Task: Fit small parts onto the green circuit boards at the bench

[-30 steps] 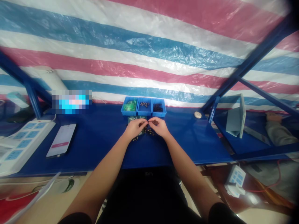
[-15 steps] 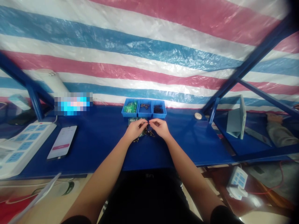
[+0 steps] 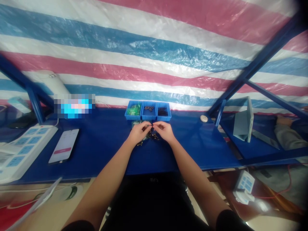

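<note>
Left hand [image 3: 138, 133] and right hand [image 3: 163, 131] met fingertip to fingertip over the blue tabletop [image 3: 103, 144], both pinched on a tiny dark part [image 3: 150, 129], too small to identify. Loose small parts [image 3: 154, 137] lay scattered just under the hands, so plenty looked left to handle. Three blue bins [image 3: 148, 110] sat just behind, part-filled; finished pieces couldn't be told apart. Phone [image 3: 64, 146] lay well left.

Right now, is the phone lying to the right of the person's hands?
No, the phone lies face up on the blue table, left of the left hand and right hand.
</note>
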### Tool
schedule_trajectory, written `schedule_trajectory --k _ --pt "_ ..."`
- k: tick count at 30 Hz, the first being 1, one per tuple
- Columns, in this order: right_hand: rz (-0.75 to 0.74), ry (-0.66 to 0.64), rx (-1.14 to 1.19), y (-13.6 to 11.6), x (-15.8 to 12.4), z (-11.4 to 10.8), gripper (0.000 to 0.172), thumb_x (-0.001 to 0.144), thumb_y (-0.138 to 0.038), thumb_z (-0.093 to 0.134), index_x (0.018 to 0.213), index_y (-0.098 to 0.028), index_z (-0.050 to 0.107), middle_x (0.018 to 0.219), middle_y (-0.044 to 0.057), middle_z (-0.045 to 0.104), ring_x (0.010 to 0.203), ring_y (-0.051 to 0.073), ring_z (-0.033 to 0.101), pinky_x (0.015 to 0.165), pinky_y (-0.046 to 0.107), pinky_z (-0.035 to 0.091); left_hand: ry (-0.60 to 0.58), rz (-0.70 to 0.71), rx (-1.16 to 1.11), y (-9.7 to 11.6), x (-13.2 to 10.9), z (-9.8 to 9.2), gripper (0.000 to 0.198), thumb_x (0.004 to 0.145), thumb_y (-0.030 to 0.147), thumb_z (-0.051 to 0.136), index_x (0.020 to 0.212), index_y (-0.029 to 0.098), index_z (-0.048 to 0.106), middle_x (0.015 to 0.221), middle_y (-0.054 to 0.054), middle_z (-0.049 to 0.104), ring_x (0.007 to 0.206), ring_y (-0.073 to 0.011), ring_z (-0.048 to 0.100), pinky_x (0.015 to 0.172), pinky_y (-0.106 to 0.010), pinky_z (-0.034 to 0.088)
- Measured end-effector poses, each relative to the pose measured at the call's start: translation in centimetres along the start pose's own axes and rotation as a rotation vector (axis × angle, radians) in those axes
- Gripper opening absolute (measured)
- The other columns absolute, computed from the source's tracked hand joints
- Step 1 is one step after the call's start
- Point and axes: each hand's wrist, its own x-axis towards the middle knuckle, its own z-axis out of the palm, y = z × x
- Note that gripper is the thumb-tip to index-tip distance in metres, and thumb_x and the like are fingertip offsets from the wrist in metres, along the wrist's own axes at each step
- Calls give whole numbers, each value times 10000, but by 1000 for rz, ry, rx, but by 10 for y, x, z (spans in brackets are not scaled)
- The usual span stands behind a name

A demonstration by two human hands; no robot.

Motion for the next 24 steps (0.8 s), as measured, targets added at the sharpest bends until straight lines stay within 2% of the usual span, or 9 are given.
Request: schedule_trajectory --k 5,11,17,24 --pt "-6 -11 40 -1 0 1 282 771 -422 724 943 -199 725 853 54 734 727 178 689 728 328 568 -18 38 -22 2 1 -2 284 951 435 494 936 225 685 937 -22 718 747 -153 643 711 -269 491" --pt "9 -3 5 -2 0 1 291 772 -443 717 929 -199 731 829 53 736 717 180 688 721 329 570 1 -18 -22 1 0 -1 312 911 487 550 1024 225 676 736 4 686 608 -142 599 624 -260 477" --pt "6 -11 39 -2 0 2 294 766 -431 725 941 -195 725 832 50 729 717 174 686 722 321 569 -20 23 -15 3 1 -3 288 946 441 510 910 218 689 881 -17 719 690 -144 627 661 -258 474" --pt "23 11 -3 -3 0 1 305 772 -456 712 929 -195 727 824 53 735 692 175 682 691 318 568 -6 -14 -2 1 0 -1 295 910 477 557 1005 224 676 683 18 649 596 -139 583 612 -254 462"
